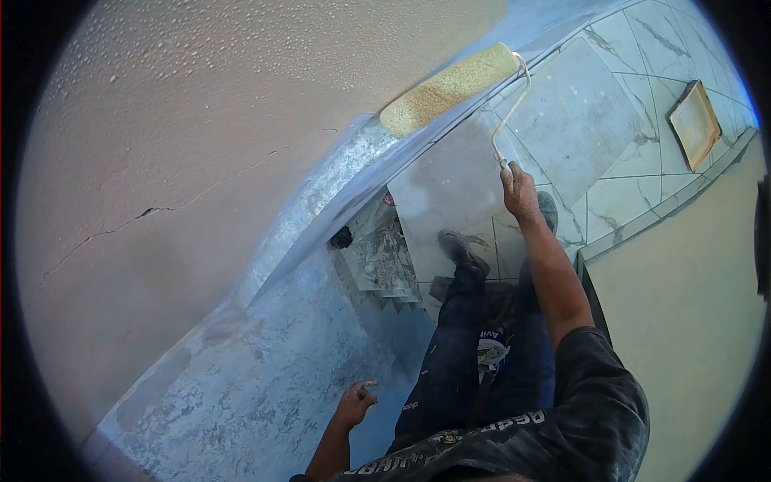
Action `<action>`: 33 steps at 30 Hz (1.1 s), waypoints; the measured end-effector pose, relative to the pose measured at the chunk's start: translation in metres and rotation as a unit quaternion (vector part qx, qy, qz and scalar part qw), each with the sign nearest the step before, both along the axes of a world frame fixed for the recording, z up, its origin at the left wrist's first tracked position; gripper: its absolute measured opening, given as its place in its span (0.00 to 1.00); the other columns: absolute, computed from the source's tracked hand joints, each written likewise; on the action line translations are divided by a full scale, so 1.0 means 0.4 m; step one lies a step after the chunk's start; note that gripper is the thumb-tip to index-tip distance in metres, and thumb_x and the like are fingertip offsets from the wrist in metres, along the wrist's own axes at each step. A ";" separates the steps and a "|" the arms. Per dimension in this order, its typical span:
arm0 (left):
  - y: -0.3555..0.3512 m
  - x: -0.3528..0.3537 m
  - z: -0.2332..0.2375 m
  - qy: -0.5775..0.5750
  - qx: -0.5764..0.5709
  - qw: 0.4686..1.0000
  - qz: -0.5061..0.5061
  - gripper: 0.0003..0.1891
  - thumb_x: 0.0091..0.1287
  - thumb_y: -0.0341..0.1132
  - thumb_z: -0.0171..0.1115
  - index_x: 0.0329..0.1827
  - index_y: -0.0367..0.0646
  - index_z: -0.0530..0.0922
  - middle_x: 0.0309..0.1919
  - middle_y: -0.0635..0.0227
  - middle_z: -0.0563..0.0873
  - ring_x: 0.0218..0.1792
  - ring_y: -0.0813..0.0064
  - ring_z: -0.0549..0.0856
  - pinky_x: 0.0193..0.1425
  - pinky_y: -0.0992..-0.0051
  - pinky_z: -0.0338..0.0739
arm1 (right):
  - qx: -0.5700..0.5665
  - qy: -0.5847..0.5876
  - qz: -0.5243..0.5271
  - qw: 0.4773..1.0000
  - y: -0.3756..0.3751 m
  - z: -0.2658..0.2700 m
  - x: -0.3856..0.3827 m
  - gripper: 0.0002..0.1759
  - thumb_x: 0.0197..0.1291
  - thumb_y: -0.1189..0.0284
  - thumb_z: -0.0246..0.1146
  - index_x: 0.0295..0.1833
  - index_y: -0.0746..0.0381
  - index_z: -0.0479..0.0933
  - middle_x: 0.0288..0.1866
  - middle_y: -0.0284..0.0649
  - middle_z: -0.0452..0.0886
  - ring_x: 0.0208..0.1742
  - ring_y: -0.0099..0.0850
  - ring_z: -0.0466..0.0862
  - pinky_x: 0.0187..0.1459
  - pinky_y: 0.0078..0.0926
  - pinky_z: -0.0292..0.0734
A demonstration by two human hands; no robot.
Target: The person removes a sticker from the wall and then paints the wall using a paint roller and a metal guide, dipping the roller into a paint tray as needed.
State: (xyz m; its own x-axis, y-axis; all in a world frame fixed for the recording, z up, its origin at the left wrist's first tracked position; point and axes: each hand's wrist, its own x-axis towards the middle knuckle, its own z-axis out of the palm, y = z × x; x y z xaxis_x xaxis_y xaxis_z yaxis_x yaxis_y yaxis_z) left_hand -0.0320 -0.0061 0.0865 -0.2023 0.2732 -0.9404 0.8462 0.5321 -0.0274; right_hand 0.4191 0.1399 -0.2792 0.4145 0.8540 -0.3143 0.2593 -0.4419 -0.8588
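Note:
My right hand is closed around the handle end of a paint roller. Its thick, yellowish textured sleeve lies along the pale, wet-looking strip of the wall, while the bent wire frame runs from the sleeve's far end back to my fingers. Low at the left, my left hand hangs in front of the patchy blue-grey wall surface. Its fingers are loosely bent and apart, with nothing visible in them.
A beige wall with a long crack fills the upper left. Pale sheets cover part of the marble-patterned floor tiles. A dirty square tray lies farther right, near a low wall. A labelled container shows between my legs.

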 end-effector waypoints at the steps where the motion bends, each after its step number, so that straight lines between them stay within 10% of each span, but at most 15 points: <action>1: -0.001 -0.002 -0.002 -0.002 0.000 1.000 0.001 0.20 0.62 0.34 0.64 0.58 0.44 0.77 0.29 0.63 0.81 0.35 0.70 0.83 0.43 0.69 0.77 | 0.007 -0.013 0.003 1.000 0.007 0.003 0.003 0.19 0.68 0.58 0.51 0.38 0.66 0.70 0.30 0.60 0.76 0.37 0.63 0.76 0.36 0.55 0.68; 22: 0.031 -0.021 -0.012 -0.003 -0.011 1.000 0.006 0.22 0.62 0.35 0.64 0.59 0.41 0.75 0.31 0.64 0.83 0.36 0.71 0.84 0.46 0.68 0.78 | 0.040 -0.060 0.000 0.997 0.080 0.042 -0.003 0.16 0.64 0.61 0.56 0.38 0.65 0.72 0.29 0.60 0.76 0.36 0.61 0.77 0.37 0.53 0.69; 33: 0.028 -0.006 0.040 -0.050 0.042 0.997 0.036 0.21 0.63 0.33 0.63 0.59 0.42 0.76 0.32 0.63 0.83 0.37 0.71 0.84 0.46 0.69 0.79 | 0.105 -0.059 -0.018 0.993 0.141 0.353 -0.009 0.14 0.62 0.64 0.58 0.39 0.66 0.72 0.30 0.60 0.76 0.35 0.62 0.76 0.35 0.52 0.70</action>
